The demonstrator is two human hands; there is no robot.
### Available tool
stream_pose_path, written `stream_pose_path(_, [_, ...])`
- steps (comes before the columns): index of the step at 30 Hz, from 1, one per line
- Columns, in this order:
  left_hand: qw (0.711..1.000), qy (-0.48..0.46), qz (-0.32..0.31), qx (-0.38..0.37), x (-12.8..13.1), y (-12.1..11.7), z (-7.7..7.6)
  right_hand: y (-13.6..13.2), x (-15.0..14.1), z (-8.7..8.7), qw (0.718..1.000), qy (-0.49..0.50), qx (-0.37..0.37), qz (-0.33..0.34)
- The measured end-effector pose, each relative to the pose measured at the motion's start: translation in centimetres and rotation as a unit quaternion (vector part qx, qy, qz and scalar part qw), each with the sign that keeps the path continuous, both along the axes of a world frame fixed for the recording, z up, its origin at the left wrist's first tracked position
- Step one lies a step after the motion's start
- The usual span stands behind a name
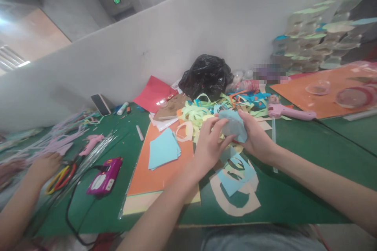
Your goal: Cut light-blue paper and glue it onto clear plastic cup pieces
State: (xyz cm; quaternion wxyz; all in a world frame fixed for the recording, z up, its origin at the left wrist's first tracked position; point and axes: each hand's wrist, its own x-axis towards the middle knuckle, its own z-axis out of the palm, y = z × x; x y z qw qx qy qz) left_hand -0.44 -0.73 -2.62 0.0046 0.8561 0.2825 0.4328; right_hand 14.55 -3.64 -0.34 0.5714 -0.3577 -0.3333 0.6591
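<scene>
Both my hands meet over the middle of the green table [309, 157]. My left hand [209, 145] pinches the left edge of a light blue paper piece [234, 124]. My right hand [255, 138] grips the same piece from the right, fingers curled round it. Something red shows just under the paper. Below my hands lie cut-out scraps of blue and cream paper [235, 188]. A stack of light blue paper squares [163, 150] rests on an orange sheet [156, 168] to the left.
A pile of coloured paper strips [212, 108] and a black plastic bag [206, 75] lie behind my hands. A pink glue gun [290, 112] lies right. A magenta device [105, 175] with black cable, scissors [60, 177] and another person's hand [44, 164] are at left.
</scene>
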Motion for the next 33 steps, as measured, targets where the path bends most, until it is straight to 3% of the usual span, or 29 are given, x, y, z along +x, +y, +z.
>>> stream_pose_path(8, [0.999,0.013,-0.003,0.039,0.0,-0.1,0.5,0.7,1.2,0.9,0.999,-0.01,-0.017,0.03])
stream_pose_path(16, [0.992,0.05,-0.048,0.106,0.2,-0.4,0.8,1.2,1.2,1.2,0.998,0.055,-0.045,0.002])
stream_pose_path(33, [0.984,0.073,-0.064,0.147,0.5,-1.0,1.0,1.1,1.1,1.1,0.995,0.062,-0.02,0.077])
